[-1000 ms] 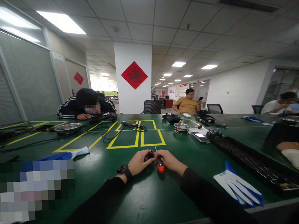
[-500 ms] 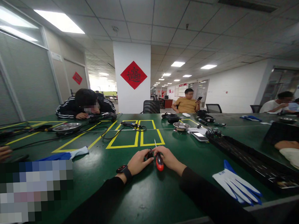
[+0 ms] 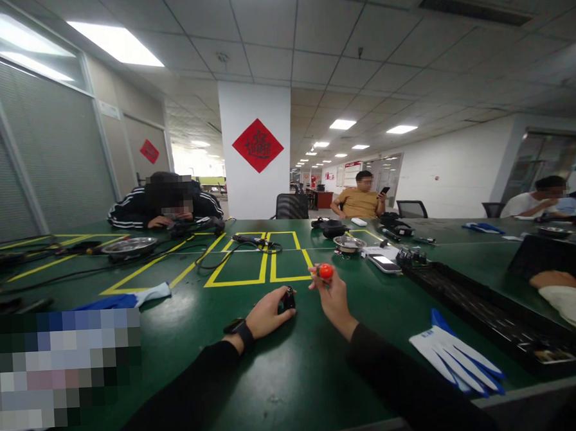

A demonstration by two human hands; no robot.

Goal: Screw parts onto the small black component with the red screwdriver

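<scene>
My left hand (image 3: 268,313) rests on the green table, its thumb and fingers closed round a small black part (image 3: 288,298) with a metallic top; I cannot make out its exact kind. To the right and a little farther off, my right hand (image 3: 333,297) is raised and grips a screwdriver (image 3: 325,271). The rounded red end of its handle faces me, while the shaft is hidden from view. The two hands are apart, and the screwdriver does not touch the black part.
White-and-blue gloves (image 3: 454,355) lie at the right, beside a long black tray (image 3: 496,320) of small parts. Beyond are a phone (image 3: 386,263), a metal bowl (image 3: 349,243) and a cabled tool (image 3: 250,240) by yellow tape. Another metal bowl (image 3: 129,246) stands left. Several people sit around the table.
My right hand has lifted the screwdriver away from the black part, up and to the right, and tipped its handle end toward me. My left hand has stayed in place.
</scene>
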